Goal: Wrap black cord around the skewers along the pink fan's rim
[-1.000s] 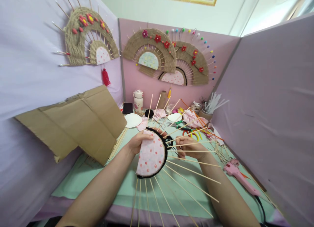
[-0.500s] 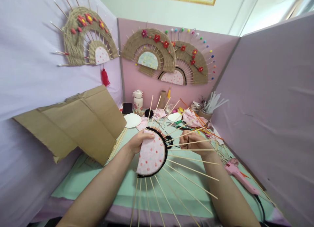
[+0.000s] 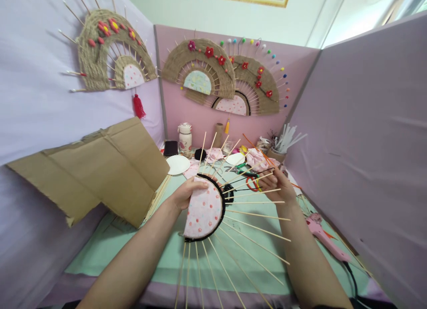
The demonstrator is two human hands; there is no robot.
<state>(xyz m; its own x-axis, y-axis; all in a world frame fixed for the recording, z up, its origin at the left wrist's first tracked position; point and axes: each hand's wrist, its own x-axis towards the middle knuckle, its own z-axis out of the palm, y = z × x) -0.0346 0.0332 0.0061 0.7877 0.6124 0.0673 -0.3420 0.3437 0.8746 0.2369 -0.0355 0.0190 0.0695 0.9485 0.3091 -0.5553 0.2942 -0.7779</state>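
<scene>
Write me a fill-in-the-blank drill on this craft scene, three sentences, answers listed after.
1. The left hand grips a half-round fan frame whose fabric centre is ____ with small dots.
2. The right hand pulls a thin ____ cord out from the frame's rim, between the bamboo skewers.
3. The pink glue gun lies on the green mat, to the ____ of the person's right forearm.

Missing words: pink; black; right

2 bare forearms rise from the bottom edge of the frame, neither covered by a sleeve. The left hand (image 3: 183, 195) and right hand (image 3: 278, 184) carry no gloves, rings, watch or bracelet that shows.
</scene>
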